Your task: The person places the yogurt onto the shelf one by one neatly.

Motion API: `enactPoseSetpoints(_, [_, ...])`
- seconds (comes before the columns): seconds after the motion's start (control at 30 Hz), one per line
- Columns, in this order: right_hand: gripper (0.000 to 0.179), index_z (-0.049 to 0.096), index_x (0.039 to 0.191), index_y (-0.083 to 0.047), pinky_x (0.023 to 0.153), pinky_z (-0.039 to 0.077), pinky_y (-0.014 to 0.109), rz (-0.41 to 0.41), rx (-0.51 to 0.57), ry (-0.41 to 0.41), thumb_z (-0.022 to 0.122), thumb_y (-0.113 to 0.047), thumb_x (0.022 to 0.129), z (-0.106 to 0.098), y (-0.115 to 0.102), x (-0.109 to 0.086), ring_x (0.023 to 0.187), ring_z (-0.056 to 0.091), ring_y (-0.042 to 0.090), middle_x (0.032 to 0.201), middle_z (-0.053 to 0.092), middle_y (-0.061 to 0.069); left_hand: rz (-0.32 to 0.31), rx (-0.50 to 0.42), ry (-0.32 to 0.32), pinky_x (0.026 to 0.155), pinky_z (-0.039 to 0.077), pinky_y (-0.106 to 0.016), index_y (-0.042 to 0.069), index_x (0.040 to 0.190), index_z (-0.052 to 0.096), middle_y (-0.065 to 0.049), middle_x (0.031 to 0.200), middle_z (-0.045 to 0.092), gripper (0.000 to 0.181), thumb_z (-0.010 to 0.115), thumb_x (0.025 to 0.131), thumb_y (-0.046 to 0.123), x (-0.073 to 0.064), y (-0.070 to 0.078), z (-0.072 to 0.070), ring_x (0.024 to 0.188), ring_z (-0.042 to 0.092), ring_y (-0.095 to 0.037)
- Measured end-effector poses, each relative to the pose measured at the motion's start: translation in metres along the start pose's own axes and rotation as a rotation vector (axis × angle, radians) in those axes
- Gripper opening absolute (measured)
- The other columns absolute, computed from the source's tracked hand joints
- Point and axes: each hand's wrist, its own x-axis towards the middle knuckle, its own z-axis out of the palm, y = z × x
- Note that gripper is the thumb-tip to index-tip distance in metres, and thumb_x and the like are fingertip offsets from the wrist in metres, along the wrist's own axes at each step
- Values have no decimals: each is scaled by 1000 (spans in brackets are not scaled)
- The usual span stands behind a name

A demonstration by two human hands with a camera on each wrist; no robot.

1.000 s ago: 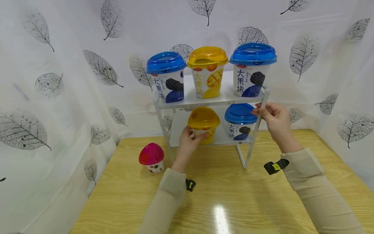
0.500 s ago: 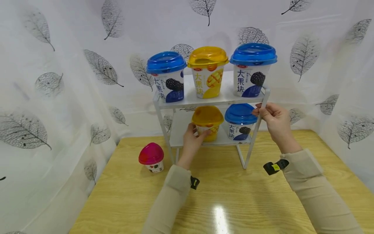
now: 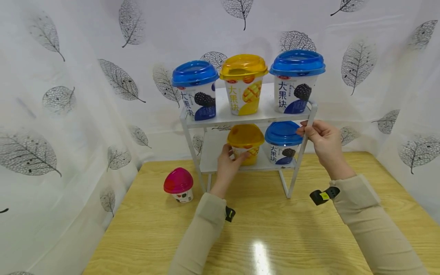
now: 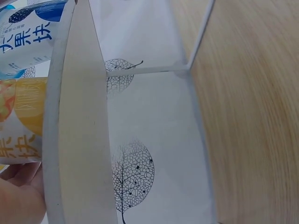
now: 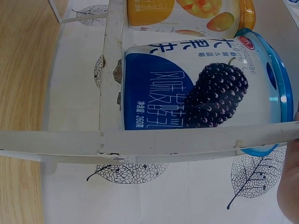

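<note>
My left hand (image 3: 229, 162) grips a yogurt cup with a yellow lid (image 3: 245, 135), fingers at its left side and thumb across its front. This cup is upright on the lower shelf of a white two-tier rack (image 3: 220, 123). Just to its right on that shelf is a blue-lidded yogurt cup (image 3: 282, 133) with a blackberry picture. My right hand (image 3: 324, 140) pinches the upper part of the rack's right front post. In the left wrist view, the shelf edge partly hides the yellow cup (image 4: 21, 121). The right wrist view shows the blackberry cup (image 5: 210, 88) behind the post.
On the upper shelf stand a blue-lidded cup (image 3: 203, 101), a yellow-lidded cup (image 3: 244, 93) and another blue-lidded cup (image 3: 295, 93). A smaller cup with a pink lid (image 3: 178, 181) sits on the wooden table (image 3: 275, 229), left of the rack. Leaf-patterned cloth (image 3: 86, 126) hangs behind.
The left hand and the yellow-lidded cup have moved right along the lower shelf, nearer the blue-lidded cup, and now barely move. The right hand stays on the post.
</note>
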Motion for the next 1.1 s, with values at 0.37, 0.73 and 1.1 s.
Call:
enactPoseSetpoints(0.37, [14, 66, 89, -4, 72, 48, 19, -9, 9, 7, 52, -5, 86, 0, 1, 0, 71, 64, 11, 74, 66, 2, -3, -11, -18, 87, 42, -35, 4, 123, 41, -12, 126, 45, 58, 67, 78, 30, -1, 1, 2, 114, 43, -27])
enactPoseSetpoints(0.73, [15, 65, 91, -1, 72, 47, 19, -15, 8, 0, 52, -5, 87, -1, 0, 1, 72, 64, 11, 75, 67, 2, 19, -28, -27, 86, 42, -34, 4, 124, 40, -13, 126, 44, 59, 67, 79, 30, -1, 2, 3, 114, 43, -27])
enactPoseSetpoints(1.1, [14, 66, 89, -5, 72, 47, 19, -14, -3, -1, 52, -6, 87, -1, 2, 0, 72, 64, 11, 75, 66, 1, 37, -6, -11, 89, 40, -36, 3, 126, 39, -12, 126, 44, 60, 68, 79, 26, -4, -2, 3, 113, 44, -27])
